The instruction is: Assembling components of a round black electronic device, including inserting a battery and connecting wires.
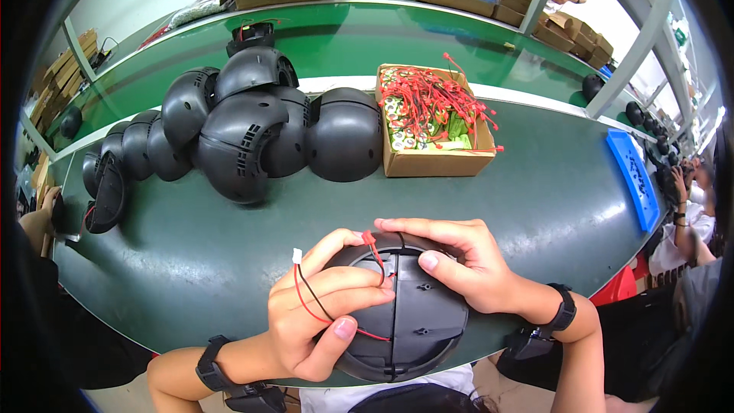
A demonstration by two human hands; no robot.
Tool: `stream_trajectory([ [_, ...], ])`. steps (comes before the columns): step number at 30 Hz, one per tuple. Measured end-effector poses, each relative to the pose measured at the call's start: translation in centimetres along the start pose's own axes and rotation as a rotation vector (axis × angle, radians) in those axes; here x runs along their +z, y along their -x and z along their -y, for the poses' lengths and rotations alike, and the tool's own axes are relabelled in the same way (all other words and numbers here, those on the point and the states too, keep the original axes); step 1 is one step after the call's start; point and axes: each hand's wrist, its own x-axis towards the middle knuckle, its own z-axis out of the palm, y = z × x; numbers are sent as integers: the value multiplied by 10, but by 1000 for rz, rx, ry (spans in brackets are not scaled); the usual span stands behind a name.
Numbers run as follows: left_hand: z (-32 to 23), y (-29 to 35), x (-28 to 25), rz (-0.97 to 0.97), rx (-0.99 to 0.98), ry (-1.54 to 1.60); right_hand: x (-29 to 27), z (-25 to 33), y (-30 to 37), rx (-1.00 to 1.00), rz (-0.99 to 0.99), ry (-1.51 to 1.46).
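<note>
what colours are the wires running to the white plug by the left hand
One red wire and one black wire; best seen in the head view.

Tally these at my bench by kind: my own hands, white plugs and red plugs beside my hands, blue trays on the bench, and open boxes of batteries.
Hands: 2, left hand and right hand
White plug: 1
Red plug: 1
Blue tray: 1
Battery box: 1
Total: 6

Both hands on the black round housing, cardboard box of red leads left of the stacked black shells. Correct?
Wrong side: the head view shows the cardboard box of red leads right of the stacked black shells. Left hand and right hand are on the black round housing, yes.
</note>
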Motion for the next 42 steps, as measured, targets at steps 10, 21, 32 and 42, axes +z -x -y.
stream_trajectory([
  [10,0,11,4,-1,-37,61,-10,20,4,-43,213,327],
  [21,2,14,11,-14,44,91,-1,36,15,144,93,14],
  [32,-1,9,3,37,-12,90,-12,14,6,9,267,187],
  [42,-1,15,10,-14,-39,110,13,-13,15,-90,84,-366],
])
